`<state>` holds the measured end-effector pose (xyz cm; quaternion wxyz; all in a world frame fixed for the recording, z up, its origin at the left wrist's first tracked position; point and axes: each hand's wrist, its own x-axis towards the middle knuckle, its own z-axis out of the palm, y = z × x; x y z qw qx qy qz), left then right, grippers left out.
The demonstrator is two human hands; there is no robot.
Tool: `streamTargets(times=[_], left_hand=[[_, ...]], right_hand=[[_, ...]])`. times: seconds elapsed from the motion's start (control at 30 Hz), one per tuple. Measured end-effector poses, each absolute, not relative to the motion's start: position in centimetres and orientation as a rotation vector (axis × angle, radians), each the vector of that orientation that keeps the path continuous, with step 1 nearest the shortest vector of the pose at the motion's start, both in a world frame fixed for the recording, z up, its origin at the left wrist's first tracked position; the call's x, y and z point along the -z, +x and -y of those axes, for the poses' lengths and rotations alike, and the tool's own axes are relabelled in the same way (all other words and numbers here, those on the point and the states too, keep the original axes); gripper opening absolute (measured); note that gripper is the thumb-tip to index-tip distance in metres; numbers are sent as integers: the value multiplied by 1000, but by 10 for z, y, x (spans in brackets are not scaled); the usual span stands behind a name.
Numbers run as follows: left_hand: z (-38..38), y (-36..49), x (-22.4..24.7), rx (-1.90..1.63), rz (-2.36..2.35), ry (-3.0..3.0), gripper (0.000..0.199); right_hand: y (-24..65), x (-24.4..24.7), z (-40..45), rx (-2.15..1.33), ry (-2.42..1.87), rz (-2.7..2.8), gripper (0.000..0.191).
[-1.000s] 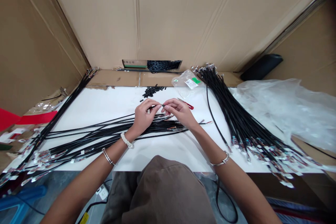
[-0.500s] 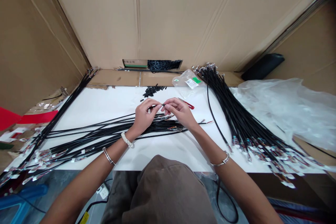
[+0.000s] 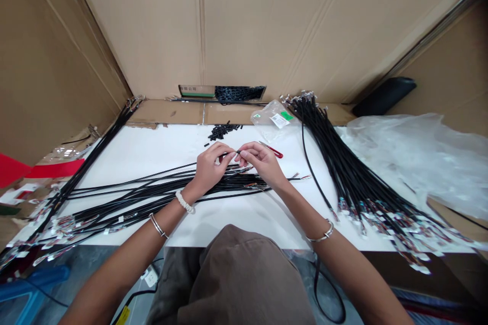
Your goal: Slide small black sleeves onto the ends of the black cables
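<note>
My left hand point(image 3: 210, 166) is closed, pinching a black cable point(image 3: 227, 154) between thumb and fingers. Opposite it, my right hand point(image 3: 264, 161) has its thumb and fingertips closed at the tip of the same cable. The fingertips nearly meet, and whether a short tube sits on that tip is too small to tell. Below both hands lies a loose bundle of black cables point(image 3: 152, 194), with coloured wires showing at their ends. Just beyond the hands is a pile of short black tubes point(image 3: 220, 131). Red-handled scissors point(image 3: 275, 151) lie behind my right hand, partly covered.
To the right, a thick bundle of black cables point(image 3: 335, 157) slants across the white table point(image 3: 236, 228). Clear plastic sheeting point(image 3: 415, 152) lies past it, and a labelled plastic bag point(image 3: 272, 118) at the back. More cables point(image 3: 95, 157) run along the left. Cardboard walls point(image 3: 244, 25) enclose the table.
Both hands stay in nearly the same place with the cable between them. The view has shifted only slightly.
</note>
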<state>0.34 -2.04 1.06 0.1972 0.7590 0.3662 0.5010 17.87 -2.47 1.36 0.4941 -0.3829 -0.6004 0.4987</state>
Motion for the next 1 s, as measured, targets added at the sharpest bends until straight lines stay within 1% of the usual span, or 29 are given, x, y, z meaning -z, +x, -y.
streamTargets(times=[0.27,0.4,0.53,0.63,0.73,1.0], left_hand=[[15,0,-4,-1292,-994,2206,12],[16,0,-6,-1264,-957,2222,9],[16,-2,-9,-1207,-946,2248,11],[14,-5,-11,-1100,-955,2240,11],[11,-9,-13,-999,-961,2222,16],[7,-13,-17,-940,-1057,2170,17]], right_hand=[[183,-13,26,-957,-1028,1677,19],[182,-8,24,-978,-1051,1685,22],[181,-6,24,-981,-1075,1694,22],[181,-7,25,-917,-1105,1748,21],[181,-10,26,-841,-1141,1792,20],[187,-9,23,-742,-1173,1795,21]])
